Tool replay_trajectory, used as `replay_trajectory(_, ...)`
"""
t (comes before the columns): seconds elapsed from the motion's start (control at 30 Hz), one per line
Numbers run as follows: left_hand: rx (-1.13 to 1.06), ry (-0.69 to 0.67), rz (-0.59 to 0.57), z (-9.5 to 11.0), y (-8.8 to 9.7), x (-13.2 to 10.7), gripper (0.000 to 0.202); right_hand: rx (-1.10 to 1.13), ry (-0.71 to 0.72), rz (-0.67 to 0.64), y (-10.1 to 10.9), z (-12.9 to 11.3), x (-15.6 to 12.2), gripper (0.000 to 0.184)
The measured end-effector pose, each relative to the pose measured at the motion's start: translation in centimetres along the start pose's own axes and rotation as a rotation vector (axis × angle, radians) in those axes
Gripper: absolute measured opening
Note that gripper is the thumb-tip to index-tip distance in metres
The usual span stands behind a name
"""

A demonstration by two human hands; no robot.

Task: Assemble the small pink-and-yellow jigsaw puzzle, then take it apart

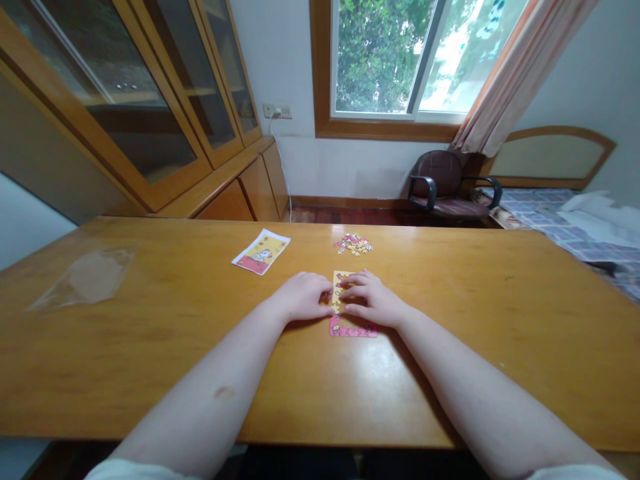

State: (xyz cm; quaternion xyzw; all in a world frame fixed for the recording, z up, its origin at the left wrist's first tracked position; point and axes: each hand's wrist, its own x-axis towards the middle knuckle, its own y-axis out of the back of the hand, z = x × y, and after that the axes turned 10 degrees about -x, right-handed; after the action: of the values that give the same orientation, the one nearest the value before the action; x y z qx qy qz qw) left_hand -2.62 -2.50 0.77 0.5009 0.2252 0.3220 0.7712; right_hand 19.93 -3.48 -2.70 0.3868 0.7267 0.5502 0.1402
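A partly joined jigsaw puzzle (353, 331) lies on the table in front of me, with a pink strip along the bottom and a yellow strip up the left side. At its left edge rests my left hand (306, 297), fingers curved and thumb apart from them, with nothing visible held. My right hand (371, 299) is over the yellow strip from the right, its fingers spread and the tips at the pieces. Part of the puzzle is hidden under this hand. Beyond both hands sits a small heap of loose puzzle pieces (355, 244).
A picture sheet (261, 252) in yellow and pink lies back left on the wooden table (175, 347). Farther left is a clear plastic bag (90, 277). Past the table stand a glass-door cabinet (200, 87), an office chair (445, 180) and a bed (545, 207).
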Motion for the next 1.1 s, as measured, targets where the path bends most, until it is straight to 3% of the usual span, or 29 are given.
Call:
replay_trajectory(0.2,0.033,0.145,-0.119,1.7,0.4,-0.5,0.041,-0.001,-0.001,0.008,-0.1,0.1,0.0,0.025)
replay_trajectory(0.37,0.044,0.171,-0.118,2.5,0.3,-0.6,0.033,0.0,-0.003,0.009,-0.1,0.0,0.0,0.026)
replay_trajectory(0.83,-0.115,0.26,-0.2,1.7,-0.1,-0.4,0.043,-0.007,0.004,-0.016,-0.3,0.2,-0.1,0.024)
replay_trajectory(1.1,-0.123,0.239,-0.172,1.7,-0.2,-0.4,0.041,0.004,-0.01,-0.03,-0.2,0.0,-0.1,0.025)
